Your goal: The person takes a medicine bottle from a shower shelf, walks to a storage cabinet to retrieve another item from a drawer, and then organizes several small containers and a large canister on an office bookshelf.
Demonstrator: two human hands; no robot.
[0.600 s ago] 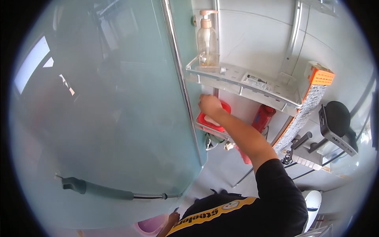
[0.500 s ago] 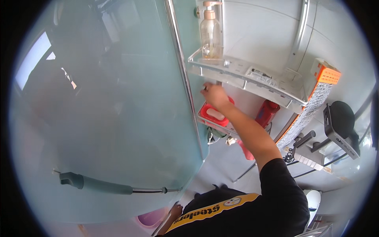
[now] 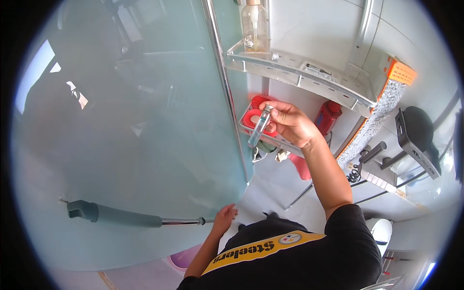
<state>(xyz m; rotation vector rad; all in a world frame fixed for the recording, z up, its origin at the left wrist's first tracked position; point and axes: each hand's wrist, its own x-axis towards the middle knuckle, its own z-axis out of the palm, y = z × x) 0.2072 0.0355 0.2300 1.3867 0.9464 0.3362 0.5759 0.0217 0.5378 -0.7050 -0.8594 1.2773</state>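
Note:
In front of the lower shelf, my right hand (image 3: pixel 290 122) pinches a slim clear bottle (image 3: pixel 259 128) near its top between thumb and fingers. The bottle is tilted, its lower end pointing down and to the left. Behind it, a red soap dish (image 3: pixel 257 100) sits on the lower shelf, partly covered by the hand and bottle. My left hand (image 3: pixel 224 219) hangs low beside the frosted glass panel, its fingers loosely bent and apart, holding nothing.
Above is a clear shelf (image 3: pixel 299 72) with a pump bottle (image 3: pixel 253 29). A red bottle (image 3: pixel 328 116) stands right of my right hand. An orange-ended grey mop-like pad (image 3: pixel 382 111) leans farther right. The frosted glass panel (image 3: pixel 130 121) fills the left, with a grey handle (image 3: pixel 125 216).
My right hand has drawn back from the lower shelf toward me, bringing the slim clear bottle into view. My left hand has risen from beside my body. The view has shifted slightly.

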